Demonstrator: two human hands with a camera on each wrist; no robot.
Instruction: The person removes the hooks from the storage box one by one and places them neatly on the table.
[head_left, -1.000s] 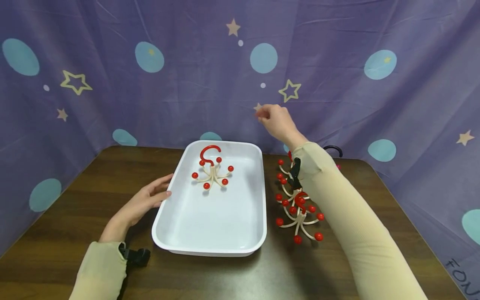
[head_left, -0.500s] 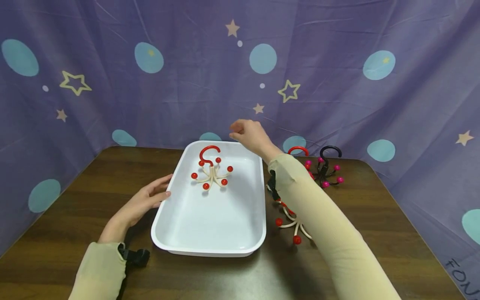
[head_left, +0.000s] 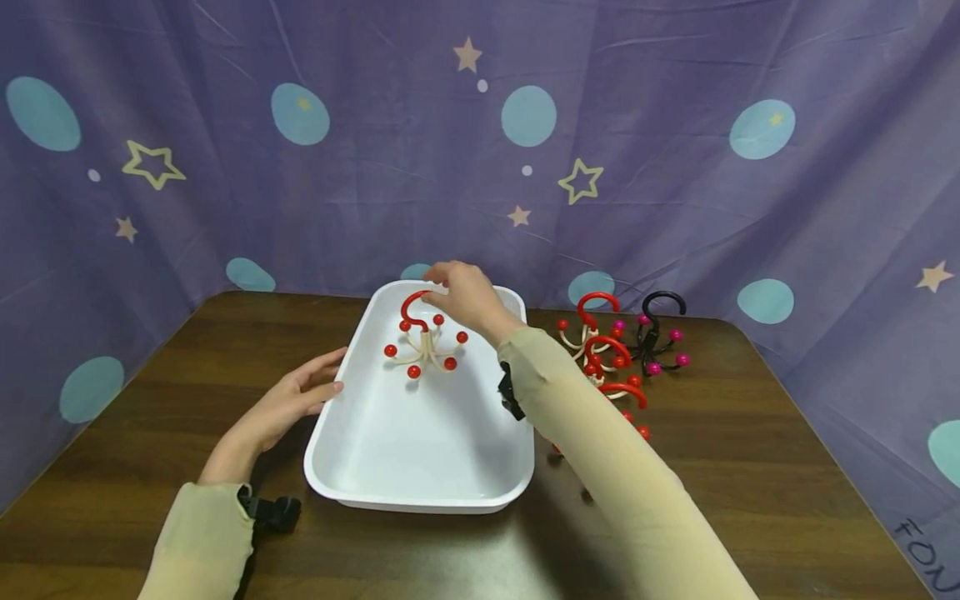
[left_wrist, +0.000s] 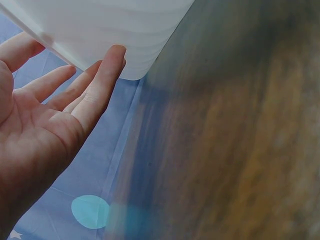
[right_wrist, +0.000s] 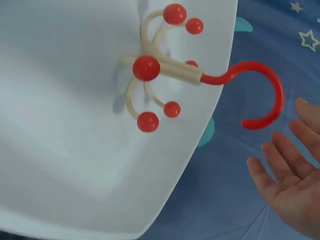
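A white rectangular tray (head_left: 420, 467) stands on the table. Upright in its far half is a cream hook hanger (head_left: 426, 343) with several curved arms, red ball tips and a red hook on top. My right hand (head_left: 468, 298) is over the tray beside that hook; in the right wrist view the fingers of this hand (right_wrist: 292, 175) are spread near the red hook (right_wrist: 275, 85) but apart from it. At the tray's left side, my left hand (head_left: 288, 398) touches the rim with extended fingers, seen against the white wall (left_wrist: 110, 25) in the left wrist view.
To the tray's right stand several similar red-tipped hangers (head_left: 600, 343) in a row, partly hidden by my right sleeve (head_left: 600, 450). Beside them is a black hanger (head_left: 651, 337) with pink tips. A purple patterned curtain (head_left: 405, 167) hangs behind the brown table (head_left: 750, 467).
My right hand has moved left and down, from above the right-hand hangers to beside the hook in the tray. My left hand and the tray have stayed put.
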